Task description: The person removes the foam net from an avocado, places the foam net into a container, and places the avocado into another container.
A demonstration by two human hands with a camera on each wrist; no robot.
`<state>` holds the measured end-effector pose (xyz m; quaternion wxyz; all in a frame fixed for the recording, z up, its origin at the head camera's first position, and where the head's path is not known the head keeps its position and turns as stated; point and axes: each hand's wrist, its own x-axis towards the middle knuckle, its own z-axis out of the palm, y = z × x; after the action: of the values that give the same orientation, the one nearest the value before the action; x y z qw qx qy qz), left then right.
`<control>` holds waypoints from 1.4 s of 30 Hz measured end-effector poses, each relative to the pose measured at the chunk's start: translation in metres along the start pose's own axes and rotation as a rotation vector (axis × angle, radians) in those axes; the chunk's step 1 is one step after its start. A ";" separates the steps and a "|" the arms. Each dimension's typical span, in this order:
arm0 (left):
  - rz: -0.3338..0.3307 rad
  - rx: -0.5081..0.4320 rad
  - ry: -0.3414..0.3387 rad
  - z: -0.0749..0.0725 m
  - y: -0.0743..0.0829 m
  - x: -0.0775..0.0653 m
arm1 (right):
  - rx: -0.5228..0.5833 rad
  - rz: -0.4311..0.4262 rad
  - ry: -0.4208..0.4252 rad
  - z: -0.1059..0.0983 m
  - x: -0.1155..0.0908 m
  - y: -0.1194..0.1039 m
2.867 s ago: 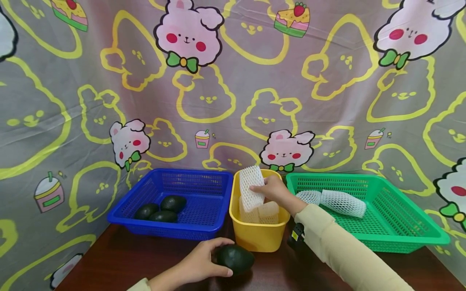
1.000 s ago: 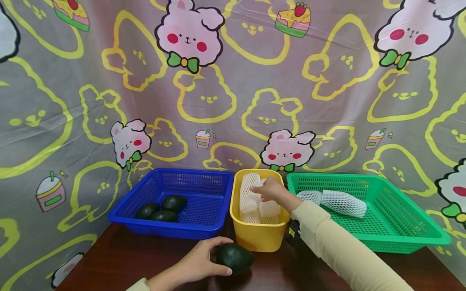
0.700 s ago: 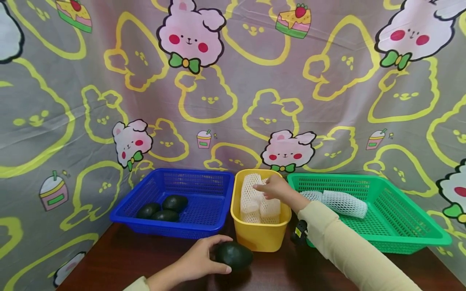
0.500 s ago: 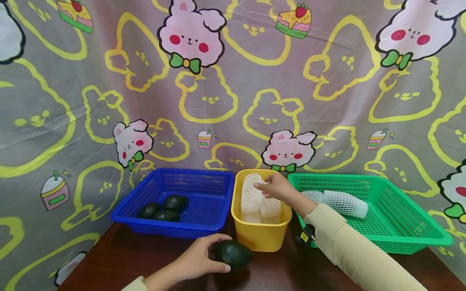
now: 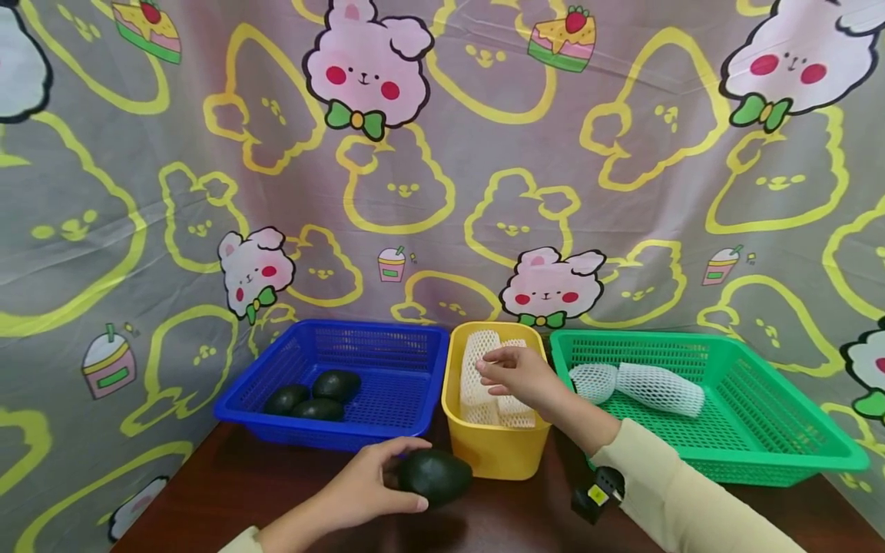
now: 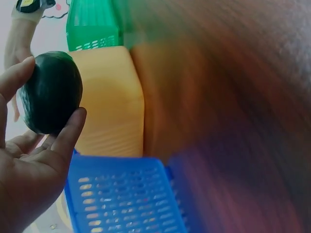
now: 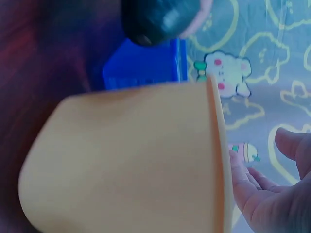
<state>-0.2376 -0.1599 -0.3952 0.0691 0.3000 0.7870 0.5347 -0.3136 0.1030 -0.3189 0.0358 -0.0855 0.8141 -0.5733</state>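
Observation:
A dark green avocado [image 5: 437, 478] is gripped between the thumb and fingers of my left hand [image 5: 366, 485], just in front of the yellow bin [image 5: 495, 455]. In the left wrist view, the thumb and fingertips press on the sides of the avocado [image 6: 53, 92]. White foam net sleeves [image 5: 479, 369] stand in the bin. My right hand [image 5: 522, 378] hovers over the bin's opening, fingers loosely bent and holding nothing. Part of the sleeves is hidden behind it. The right wrist view has the right hand [image 7: 272, 194] beside the bin's rim, some fingertips hidden.
On the left, a blue basket [image 5: 401, 330] contains 3 avocados [image 5: 336, 385]. A green basket [image 5: 774, 392] on the right has foam-netted pieces [image 5: 660, 388] in it. All stand on a dark wooden table [image 5: 200, 491] before a patterned cloth [image 5: 442, 153].
My right hand held a foam net sleeve raised above the bin; it has let go, and the sleeve stands in the bin. The left hand has shifted slightly left with the avocado.

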 end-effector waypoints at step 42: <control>-0.061 0.185 0.324 -0.098 0.009 0.010 | 0.281 -0.070 -0.231 0.065 -0.053 0.001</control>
<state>-0.2840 -0.2308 -0.3436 -0.0703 0.1911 0.8424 0.4990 -0.2514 0.0521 -0.3437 0.1206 -0.1730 0.7129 -0.6688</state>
